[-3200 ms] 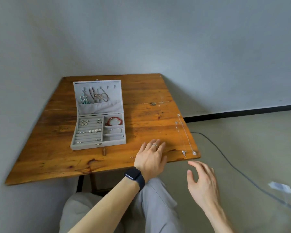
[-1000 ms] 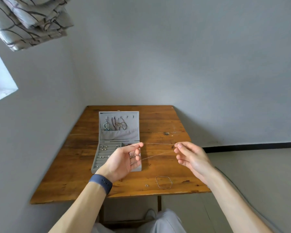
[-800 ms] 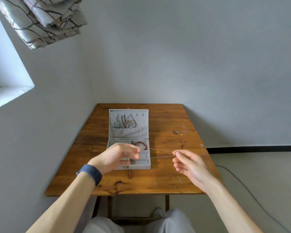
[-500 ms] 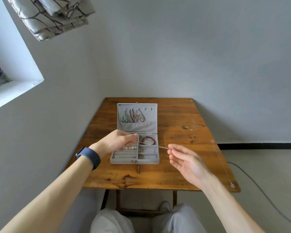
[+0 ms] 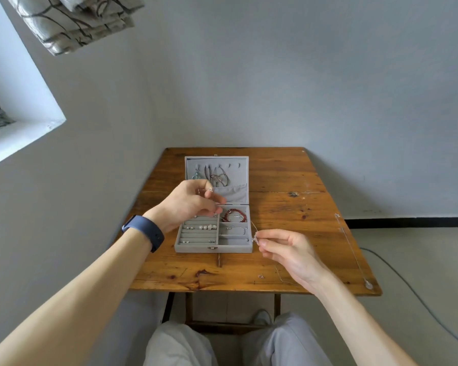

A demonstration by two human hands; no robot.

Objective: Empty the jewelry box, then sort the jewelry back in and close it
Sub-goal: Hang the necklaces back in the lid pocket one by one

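Our right hand (image 5: 288, 250) pinches a thin silver chain (image 5: 255, 235) beside the open grey jewelry box (image 5: 213, 248) on the bench (image 5: 288, 207); our left hand (image 5: 189, 203) pinches its other end over pearl earrings (image 5: 201, 227), the red bracelet (image 5: 234, 215) and lid-hung necklaces (image 5: 217, 175)

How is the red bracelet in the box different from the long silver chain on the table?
The red bracelet is curled into a ring; the silver chain lies stretched out in a line. The red bracelet sits in a compartment of the open jewelry box; the silver chain lies on the bare table, along its right edge. The bracelet looks thick and beaded, the chain very thin. Neither is being touched.
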